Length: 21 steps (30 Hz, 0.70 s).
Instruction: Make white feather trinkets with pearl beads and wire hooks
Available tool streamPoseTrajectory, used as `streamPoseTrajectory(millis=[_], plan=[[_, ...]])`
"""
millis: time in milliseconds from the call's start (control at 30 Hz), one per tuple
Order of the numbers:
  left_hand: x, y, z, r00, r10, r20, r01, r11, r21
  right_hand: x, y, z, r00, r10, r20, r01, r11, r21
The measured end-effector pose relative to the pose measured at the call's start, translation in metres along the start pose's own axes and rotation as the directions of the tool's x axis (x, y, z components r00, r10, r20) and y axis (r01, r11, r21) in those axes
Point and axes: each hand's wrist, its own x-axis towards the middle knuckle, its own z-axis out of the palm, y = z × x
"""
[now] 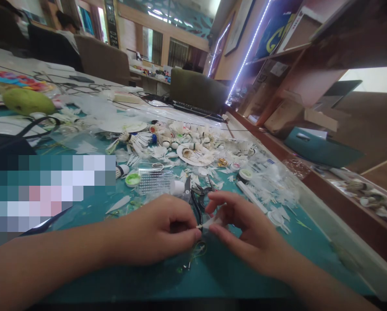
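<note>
A pixelated block hides part of the teal bench [122, 276] at left. Left hand [157, 231] and right hand [245, 233] both pinch a small white feather piece [208, 223] low over the bench; its detail is unclear. Black pliers [198, 196] lie just behind, feathers and shuttlecocks [138, 140] beyond.

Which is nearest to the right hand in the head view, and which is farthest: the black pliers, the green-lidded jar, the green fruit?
1. black pliers, just beyond the right hand.
2. green-lidded jar, farther back on the table.
3. green fruit, far left.
</note>
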Motion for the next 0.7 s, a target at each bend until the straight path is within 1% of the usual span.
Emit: streamPoseTrajectory(millis=[100,267,467,533,633,700], plan=[[0.0014,0.0007,-0.0002,0.998,-0.059,-0.001,0.059,0.997,-0.047,0.0001,0.0005,0.0010,1.000,0.006,-0.004,-0.005,1.000,0.020],[0.0045,0.0006,0.0010,0.980,-0.198,0.008,0.194,0.949,-0.247,0.0004,0.0018,0.0018,1.000,-0.007,-0.008,0.007,1.000,0.023],[0.0054,0.0025,0.0054,0.968,-0.249,0.030,0.242,0.900,-0.362,0.0012,0.0011,0.0032,1.000,-0.024,0.017,0.024,0.999,0.026],[0.0054,0.0043,0.0050,0.963,-0.269,0.021,0.255,0.883,-0.394,0.0004,0.0014,0.0023,1.000,-0.024,0.017,0.024,0.999,0.037],[0.0057,0.0051,0.0016,0.955,-0.297,-0.015,0.265,0.874,-0.406,-0.0006,0.0046,-0.0019,1.000,0.003,-0.014,-0.001,0.996,0.091],[0.0060,0.0044,-0.0017,0.947,-0.317,-0.044,0.272,0.869,-0.412,0.0006,0.0087,-0.0061,0.997,0.034,-0.066,-0.027,0.994,0.108]])
